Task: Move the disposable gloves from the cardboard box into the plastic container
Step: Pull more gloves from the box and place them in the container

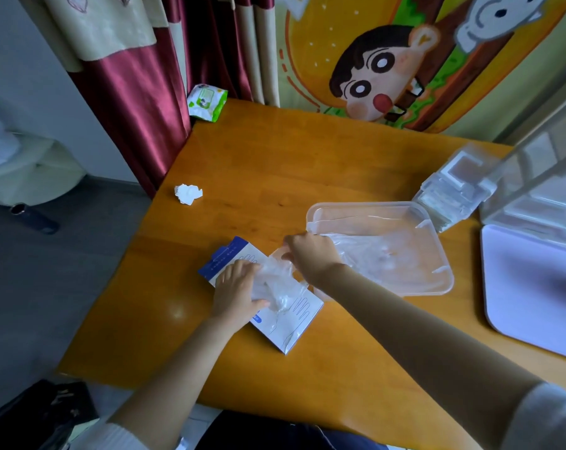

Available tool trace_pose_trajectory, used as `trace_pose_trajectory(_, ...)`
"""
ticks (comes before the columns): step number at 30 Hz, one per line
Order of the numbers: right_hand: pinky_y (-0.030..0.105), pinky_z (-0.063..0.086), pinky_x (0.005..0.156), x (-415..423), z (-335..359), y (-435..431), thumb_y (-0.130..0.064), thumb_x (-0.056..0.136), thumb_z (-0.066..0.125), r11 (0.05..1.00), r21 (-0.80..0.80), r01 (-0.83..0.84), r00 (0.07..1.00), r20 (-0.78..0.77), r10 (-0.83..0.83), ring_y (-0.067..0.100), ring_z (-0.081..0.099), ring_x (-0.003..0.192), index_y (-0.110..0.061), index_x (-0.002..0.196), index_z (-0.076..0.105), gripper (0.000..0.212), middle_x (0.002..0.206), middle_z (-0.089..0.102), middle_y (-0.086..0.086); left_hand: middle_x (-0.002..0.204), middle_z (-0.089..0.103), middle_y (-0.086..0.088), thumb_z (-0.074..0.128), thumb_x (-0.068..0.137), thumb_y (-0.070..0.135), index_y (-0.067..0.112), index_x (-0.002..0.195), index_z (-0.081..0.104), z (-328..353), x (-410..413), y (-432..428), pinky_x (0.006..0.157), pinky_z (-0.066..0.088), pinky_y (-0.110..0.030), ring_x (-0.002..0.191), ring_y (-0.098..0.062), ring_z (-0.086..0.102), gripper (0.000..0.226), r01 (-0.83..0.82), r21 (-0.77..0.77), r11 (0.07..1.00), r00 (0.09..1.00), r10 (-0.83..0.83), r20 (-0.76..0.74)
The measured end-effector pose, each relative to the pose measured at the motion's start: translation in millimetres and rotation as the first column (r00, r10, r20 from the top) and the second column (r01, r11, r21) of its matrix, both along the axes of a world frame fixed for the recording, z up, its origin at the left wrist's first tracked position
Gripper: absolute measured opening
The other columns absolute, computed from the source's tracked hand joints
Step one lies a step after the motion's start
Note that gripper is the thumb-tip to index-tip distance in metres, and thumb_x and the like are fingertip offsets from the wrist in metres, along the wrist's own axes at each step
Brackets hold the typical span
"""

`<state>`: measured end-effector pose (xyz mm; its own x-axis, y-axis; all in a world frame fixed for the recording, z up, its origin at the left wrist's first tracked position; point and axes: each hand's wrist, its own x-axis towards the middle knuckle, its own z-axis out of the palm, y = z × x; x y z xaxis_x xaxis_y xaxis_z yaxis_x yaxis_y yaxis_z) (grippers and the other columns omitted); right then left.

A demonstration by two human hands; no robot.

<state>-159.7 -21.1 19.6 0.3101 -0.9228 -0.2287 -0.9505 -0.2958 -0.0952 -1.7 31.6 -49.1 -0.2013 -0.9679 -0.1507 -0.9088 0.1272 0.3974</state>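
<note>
A flat white and blue cardboard glove box [299, 323] lies on the wooden table [275, 164]. My left hand [238, 292] rests on it with fingers spread, pressing it down. A clear disposable glove [276, 287] sticks out of the box's top. My right hand [311, 256] pinches the upper end of that glove, just left of the clear plastic container [437, 254]. Thin clear gloves [375, 251] lie inside the container.
A crumpled white tissue [188, 193] lies at the table's left. A green wipes pack [207, 102] sits at the far left corner. Clear plastic boxes [453, 186] stand behind the container. A white lid [531, 287] lies at the right edge.
</note>
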Motion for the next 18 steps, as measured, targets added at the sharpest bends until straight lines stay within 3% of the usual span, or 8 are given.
trace_pose_trajectory(2, 0.030, 0.048, 0.067, -1.9, 0.7, -3.8, -0.015, 0.093, 0.057, 0.999, 0.030, 0.032, 0.998, 0.046, -0.034, 0.027, 0.064, 0.088, -0.017, 0.104, 0.065, 0.014, 0.095, 0.069, 0.005, 0.136, 0.046, -0.004, 0.075, 0.078, 0.041, 0.017, 0.131, 0.048, -0.3, 1.4, -0.4, 0.102, 0.037, -0.031, 0.127, -0.021, 0.041, 0.065, 0.000, -0.001, 1.000, 1.000, 0.000, 0.012)
trace_pose_trajectory(6, 0.035, 0.054, 0.068, -6.4, 11.3, -0.9, -0.007, 0.090, 0.052, 0.992, 0.075, 0.102, 0.968, 0.223, -0.117, 0.026, 0.066, 0.079, -0.014, 0.097, 0.070, 0.021, 0.086, 0.072, 0.006, 0.136, 0.046, -0.004, 0.075, 0.077, 0.044, 0.017, 0.131, 0.047, 0.2, 2.9, -1.9, 0.102, 0.037, -0.031, 0.127, -0.020, 0.041, 0.067, 0.012, 0.001, 1.000, 0.999, -0.012, 0.042)
trace_pose_trajectory(15, 0.035, 0.051, 0.063, -23.4, 33.6, 2.2, -0.012, 0.092, 0.050, 0.975, 0.022, 0.222, 0.899, 0.383, -0.213, 0.029, 0.063, 0.076, -0.009, 0.093, 0.073, 0.022, 0.085, 0.071, 0.012, 0.141, 0.042, -0.001, 0.072, 0.076, 0.052, 0.020, 0.136, 0.041, 6.1, 1.1, -4.6, 0.107, 0.033, -0.030, 0.131, -0.017, 0.039, 0.075, 0.035, 0.026, 0.999, 0.997, -0.037, 0.071)
trace_pose_trajectory(18, 0.029, 0.041, 0.056, -27.1, 38.8, 3.7, -0.012, 0.092, 0.053, 0.968, -0.001, 0.252, 0.891, 0.392, -0.231, 0.025, 0.059, 0.069, -0.009, 0.088, 0.073, 0.022, 0.083, 0.071, 0.011, 0.144, 0.039, -0.001, 0.069, 0.078, 0.053, 0.018, 0.139, 0.037, 9.2, 0.0, -5.4, 0.109, 0.031, -0.029, 0.133, -0.017, 0.036, 0.077, 0.039, 0.045, 0.998, 0.992, -0.044, 0.115)
